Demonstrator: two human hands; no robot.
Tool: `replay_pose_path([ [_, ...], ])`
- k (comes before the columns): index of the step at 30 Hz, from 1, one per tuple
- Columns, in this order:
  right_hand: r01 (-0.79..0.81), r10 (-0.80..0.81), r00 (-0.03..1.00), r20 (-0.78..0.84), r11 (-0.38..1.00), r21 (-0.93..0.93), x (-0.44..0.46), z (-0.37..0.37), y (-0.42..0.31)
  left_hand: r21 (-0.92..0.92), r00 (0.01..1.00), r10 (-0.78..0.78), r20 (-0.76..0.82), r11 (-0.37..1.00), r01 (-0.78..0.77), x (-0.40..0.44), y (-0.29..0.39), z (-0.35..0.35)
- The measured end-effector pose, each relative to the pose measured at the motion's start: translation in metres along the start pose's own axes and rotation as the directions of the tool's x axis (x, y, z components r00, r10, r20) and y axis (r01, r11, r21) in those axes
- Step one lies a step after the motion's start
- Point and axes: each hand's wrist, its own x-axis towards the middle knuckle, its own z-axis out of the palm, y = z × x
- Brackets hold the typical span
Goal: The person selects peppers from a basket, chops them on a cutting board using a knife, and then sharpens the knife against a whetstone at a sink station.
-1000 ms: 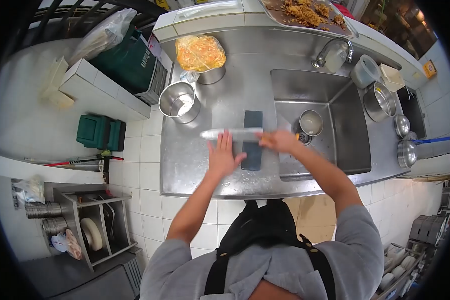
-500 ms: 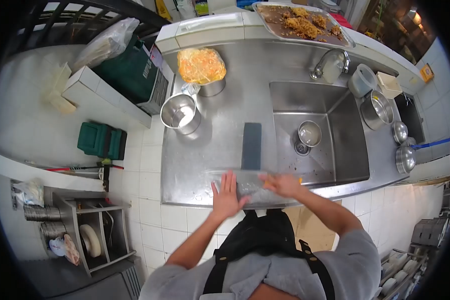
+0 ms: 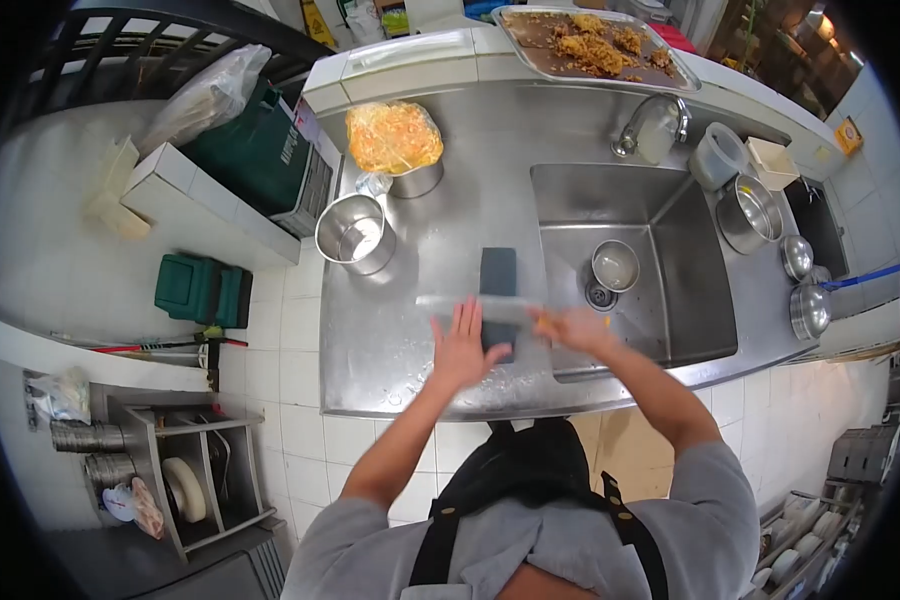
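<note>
A dark rectangular sharpening stone (image 3: 498,273) lies lengthwise on the steel counter, left of the sink. Across it runs a long knife (image 3: 450,301), blurred by motion, its blade pointing left. My right hand (image 3: 577,329) is wrapped round the knife's orange-brown handle, near the sink's left edge. With fingers stretched out, my left hand (image 3: 462,349) presses its fingertips on the blade just left of the stone, and its thumb reaches over the stone's lower part.
A steel pot (image 3: 356,235) stands at the left, with a bag of orange food (image 3: 394,137) on another pot behind. The sink (image 3: 670,270) holds a small bowl (image 3: 615,265). Pots and containers line its right side. A food tray (image 3: 540,50) rests on the back ledge.
Both hands and the knife first came toward the counter's front edge, past the stone's near end. Since then they have moved back away from my body, and the blade again crosses the stone.
</note>
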Motion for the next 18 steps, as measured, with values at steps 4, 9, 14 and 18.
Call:
replay_pose_path([
  [4, -0.055, 0.053, 0.998, 0.020, 0.996, 0.065, 0.052, -0.020, 0.034, -0.047, 0.984, 0.080, -0.162, 0.995, -0.089, 0.057, -0.013, -0.001],
  [9, 0.267, -0.297, 0.870, -0.393, 0.955, -0.130, -0.034, 0.044, 0.008, 0.016, 0.997, 0.001, 0.074, 1.000, -0.002, -0.033, 0.015, -0.003],
  [14, -0.172, 0.168, 0.981, 0.097, 0.984, 0.036, 0.019, -0.023, 0.027, -0.005, 0.993, 0.058, -0.102, 0.998, -0.059, 0.056, 0.010, -0.002],
  [18, -0.059, 0.052, 0.996, 0.076, 0.993, 0.105, -0.032, 0.021, 0.014, -0.008, 0.995, 0.072, -0.065, 0.997, -0.073, -0.012, 0.020, 0.010],
])
